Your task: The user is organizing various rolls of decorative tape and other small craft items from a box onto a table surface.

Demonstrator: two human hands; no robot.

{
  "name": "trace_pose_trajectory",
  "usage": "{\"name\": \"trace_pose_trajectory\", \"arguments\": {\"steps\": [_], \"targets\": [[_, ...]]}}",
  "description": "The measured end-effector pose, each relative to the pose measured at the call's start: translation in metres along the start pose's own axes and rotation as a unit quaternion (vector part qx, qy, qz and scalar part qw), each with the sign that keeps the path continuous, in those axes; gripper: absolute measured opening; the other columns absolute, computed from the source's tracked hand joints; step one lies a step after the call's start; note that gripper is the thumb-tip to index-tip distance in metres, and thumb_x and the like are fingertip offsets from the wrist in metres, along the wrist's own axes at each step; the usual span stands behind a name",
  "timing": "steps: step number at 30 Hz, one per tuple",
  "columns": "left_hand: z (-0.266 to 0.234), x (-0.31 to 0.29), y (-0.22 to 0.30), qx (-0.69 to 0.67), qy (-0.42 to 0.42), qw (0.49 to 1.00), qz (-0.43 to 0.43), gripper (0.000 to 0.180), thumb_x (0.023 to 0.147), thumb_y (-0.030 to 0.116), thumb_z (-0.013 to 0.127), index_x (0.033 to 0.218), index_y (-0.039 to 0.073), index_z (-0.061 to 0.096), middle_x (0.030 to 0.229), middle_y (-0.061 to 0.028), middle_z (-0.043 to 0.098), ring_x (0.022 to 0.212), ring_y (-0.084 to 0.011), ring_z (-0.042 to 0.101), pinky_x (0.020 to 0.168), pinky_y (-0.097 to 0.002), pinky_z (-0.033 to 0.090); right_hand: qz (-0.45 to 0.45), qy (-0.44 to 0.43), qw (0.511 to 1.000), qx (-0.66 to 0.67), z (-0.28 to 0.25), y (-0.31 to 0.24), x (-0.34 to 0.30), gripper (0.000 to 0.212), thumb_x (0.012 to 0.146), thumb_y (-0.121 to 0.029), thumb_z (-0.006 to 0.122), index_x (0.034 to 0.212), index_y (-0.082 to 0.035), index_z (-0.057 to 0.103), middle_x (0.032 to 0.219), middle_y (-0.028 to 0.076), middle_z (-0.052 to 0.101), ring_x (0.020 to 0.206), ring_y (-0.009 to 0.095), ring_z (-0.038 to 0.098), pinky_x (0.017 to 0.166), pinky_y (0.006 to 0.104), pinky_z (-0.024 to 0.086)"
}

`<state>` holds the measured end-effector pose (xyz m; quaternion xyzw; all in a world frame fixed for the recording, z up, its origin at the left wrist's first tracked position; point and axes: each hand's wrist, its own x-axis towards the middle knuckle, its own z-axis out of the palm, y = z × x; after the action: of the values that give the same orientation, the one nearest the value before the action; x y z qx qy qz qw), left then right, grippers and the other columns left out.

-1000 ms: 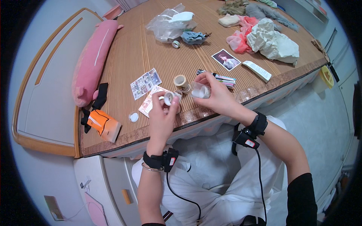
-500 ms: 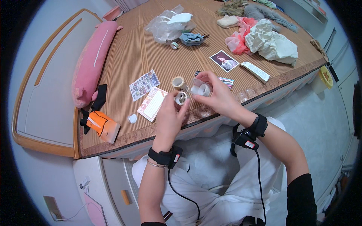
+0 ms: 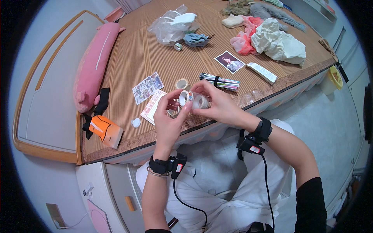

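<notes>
Between thumb and fingers, my left hand point(image 3: 168, 120) holds a roll of patterned tape point(image 3: 186, 98). My right hand point(image 3: 219, 104) grips a clear plastic container point(image 3: 201, 101) that has a pale tape roll inside. The held roll is up against the container's left end; whether it is partly inside I cannot tell. On the mat just beyond my hands stands a beige tape roll point(image 3: 181, 84). Another roll point(image 3: 173, 112) shows partly behind my left fingers. Left of that hand lie a pink-edged note card point(image 3: 152, 106), a sticker sheet point(image 3: 147, 88) and a round white disc point(image 3: 135, 122).
A strapped bundle of pens point(image 3: 220, 82), a photo card point(image 3: 229, 62) and a white box point(image 3: 262, 73) lie to the right. Farther back are a plastic bag point(image 3: 168, 31) and crumpled white cloth point(image 3: 278, 42). A pink plush point(image 3: 97, 64) and an orange pouch point(image 3: 105, 131) lie left.
My left hand has turned and brought the tape roll against the container. My right hand has shifted slightly left and tilted the container toward it. The pen bundle shows more fully.
</notes>
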<state>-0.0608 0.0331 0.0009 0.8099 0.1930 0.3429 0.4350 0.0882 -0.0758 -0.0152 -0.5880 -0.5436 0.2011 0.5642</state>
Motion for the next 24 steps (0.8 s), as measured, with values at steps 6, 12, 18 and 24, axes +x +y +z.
{"name": "trace_pose_trajectory", "arguments": {"steps": [6, 12, 18, 24], "targets": [[-0.002, 0.0, 0.005, 0.052, 0.007, 0.997, 0.064, 0.04, 0.08, 0.013, 0.074, 0.117, 0.004, 0.062, 0.105, -0.0065, 0.062, 0.091, -0.014, 0.058, 0.08, -0.0271, 0.047, -0.006, 0.01, 0.999, 0.032, 0.004, 0.002, 0.001, 0.052, 0.077, -0.019, 0.075, 0.118, -0.006, 0.046, 0.105, 0.015, 0.063, 0.1, 0.026, 0.064, 0.085, 0.0353, 0.051], [0.002, -0.005, 0.014, 0.036, 0.037, 0.997, 0.055, 0.034, 0.078, 0.014, 0.075, 0.108, 0.004, 0.064, 0.107, -0.0071, 0.058, 0.097, -0.0164, 0.057, 0.084, -0.0294, 0.046, -0.022, 0.01, 0.998, 0.051, 0.008, 0.004, 0.002, 0.054, 0.076, -0.016, 0.076, 0.119, -0.005, 0.045, 0.109, 0.016, 0.062, 0.104, 0.026, 0.063, 0.088, 0.0357, 0.05], [-0.004, -0.005, 0.013, 0.094, 0.036, 0.987, 0.123, 0.023, 0.077, 0.013, 0.074, 0.098, 0.005, 0.068, 0.104, -0.0098, 0.055, 0.101, -0.0228, 0.055, 0.086, -0.0336, 0.046, -0.029, 0.026, 0.997, 0.061, 0.009, 0.001, 0.004, 0.055, 0.077, -0.02, 0.076, 0.12, -0.005, 0.045, 0.11, 0.016, 0.061, 0.106, 0.028, 0.062, 0.089, 0.0358, 0.049], [-0.005, -0.006, 0.009, 0.08, 0.029, 0.991, 0.099, 0.018, 0.08, 0.016, 0.072, 0.092, 0.003, 0.069, 0.105, -0.011, 0.055, 0.102, -0.0239, 0.055, 0.09, -0.0357, 0.044, -0.01, 0.04, 0.999, -0.002, 0.008, -0.014, 0.003, 0.051, 0.077, -0.021, 0.076, 0.116, -0.003, 0.048, 0.108, 0.015, 0.061, 0.104, 0.028, 0.062, 0.088, 0.0358, 0.049]]}}
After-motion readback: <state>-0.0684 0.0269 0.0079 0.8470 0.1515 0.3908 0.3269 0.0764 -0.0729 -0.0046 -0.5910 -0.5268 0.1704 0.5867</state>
